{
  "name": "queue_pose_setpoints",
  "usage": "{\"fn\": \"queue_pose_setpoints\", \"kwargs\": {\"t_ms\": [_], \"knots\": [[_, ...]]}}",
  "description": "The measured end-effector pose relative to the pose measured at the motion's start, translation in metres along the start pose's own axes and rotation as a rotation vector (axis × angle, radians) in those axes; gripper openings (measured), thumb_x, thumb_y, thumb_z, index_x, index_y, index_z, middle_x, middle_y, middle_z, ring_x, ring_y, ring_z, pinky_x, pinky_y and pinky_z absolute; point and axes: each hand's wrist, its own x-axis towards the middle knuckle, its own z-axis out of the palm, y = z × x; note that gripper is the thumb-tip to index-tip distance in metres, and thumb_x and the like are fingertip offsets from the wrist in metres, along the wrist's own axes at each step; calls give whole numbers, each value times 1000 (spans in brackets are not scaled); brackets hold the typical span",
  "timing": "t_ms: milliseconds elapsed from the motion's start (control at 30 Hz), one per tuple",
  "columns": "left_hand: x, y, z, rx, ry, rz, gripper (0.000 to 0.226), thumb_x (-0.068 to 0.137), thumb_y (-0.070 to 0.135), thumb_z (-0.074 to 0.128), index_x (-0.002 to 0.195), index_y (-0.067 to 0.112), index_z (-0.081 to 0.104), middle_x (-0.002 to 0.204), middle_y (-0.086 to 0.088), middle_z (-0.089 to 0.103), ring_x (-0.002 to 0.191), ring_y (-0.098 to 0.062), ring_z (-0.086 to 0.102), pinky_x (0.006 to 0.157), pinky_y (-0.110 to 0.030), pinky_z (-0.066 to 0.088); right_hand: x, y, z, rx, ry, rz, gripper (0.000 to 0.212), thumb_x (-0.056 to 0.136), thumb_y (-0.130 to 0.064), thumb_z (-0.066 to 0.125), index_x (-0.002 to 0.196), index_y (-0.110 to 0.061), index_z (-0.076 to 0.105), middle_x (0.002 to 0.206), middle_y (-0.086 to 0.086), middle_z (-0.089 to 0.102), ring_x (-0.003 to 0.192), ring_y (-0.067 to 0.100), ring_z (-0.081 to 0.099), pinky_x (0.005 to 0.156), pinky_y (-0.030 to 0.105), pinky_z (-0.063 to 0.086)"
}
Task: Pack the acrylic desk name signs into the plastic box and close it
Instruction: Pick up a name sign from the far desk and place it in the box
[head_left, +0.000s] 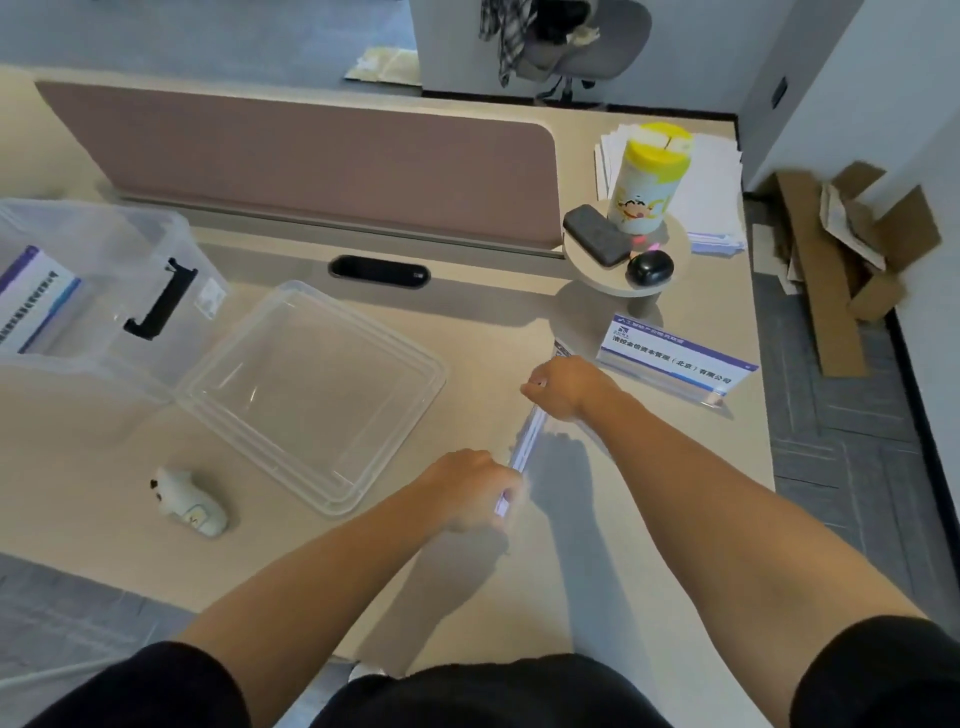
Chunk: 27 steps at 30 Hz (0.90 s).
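Beige desk (675, 467), plastic box (130, 228), grey carpet (857, 441)

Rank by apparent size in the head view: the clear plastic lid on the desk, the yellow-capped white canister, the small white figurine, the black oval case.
1. Clear plastic lid.
2. Yellow-capped white canister.
3. Small white figurine, though it sits nearer the camera.
4. Black oval case.
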Motion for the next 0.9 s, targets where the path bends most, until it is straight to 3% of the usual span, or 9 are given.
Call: {"fn": "queue_pose_setpoints", "kwargs": {"t_ms": [133, 200, 367, 500, 700, 800, 900], "knots": [[-26, -16, -13, -46, 53, 4, 30, 84, 40, 67, 108, 23, 61, 102, -7, 63, 82, -18, 48, 69, -26, 36, -6, -24, 4, 348, 115, 40, 70, 92, -60, 52, 153, -37, 27, 148, 12, 49, 136, 34, 45, 109, 45, 40], [-42, -24, -13, -53, 93, -6, 30, 86, 40, 66, 110, 23, 62, 101, -6, 63, 82, -16, 48, 67, -24, 34, -12, -42, 5, 559, 110, 48, 82, 87, -64, 58, 154, -35, 22, 155, 11, 40, 139, 36, 42, 109, 50, 41], [-86, -54, -13, -67, 205, -41, 30, 84, 41, 65, 110, 26, 63, 95, -3, 65, 75, -18, 50, 65, -27, 41, -22, -97, 4, 794, 75, 65, 77, 79, -72, 60, 145, -39, 38, 160, 5, 28, 139, 33, 39, 104, 45, 39], [-128, -93, -15, -66, 246, -66, 32, 84, 45, 63, 111, 28, 62, 101, -6, 68, 77, -22, 54, 71, -32, 47, -29, -157, 9, 1012, -49, 129, 77, 81, -66, 64, 147, -41, 32, 159, 10, 29, 138, 45, 36, 105, 61, 39], [-209, -176, -9, -84, 415, -54, 17, 91, 28, 54, 102, 18, 62, 98, -6, 66, 90, -27, 61, 75, -36, 51, -30, -272, 17, 1088, 70, 124, 71, 85, -59, 64, 146, -42, 33, 147, 10, 37, 124, 44, 48, 100, 61, 45], [-251, -223, -5, -163, 513, -65, 23, 96, 30, 51, 119, 30, 54, 109, 1, 66, 93, -19, 59, 80, -35, 51, -29, -329, 19, 1102, 140, 114, 55, 90, -54, 61, 138, -37, 41, 126, 4, 44, 114, 41, 53, 98, 62, 47], [-287, -260, -2, -441, 612, -75, 44, 95, 33, 58, 133, 45, 39, 120, 13, 64, 99, -8, 62, 84, -29, 51, -29, -382, 17, 1101, 204, 70, 45, 90, -52, 62, 128, -34, 49, 119, 3, 51, 107, 39, 56, 94, 61, 49]]}}
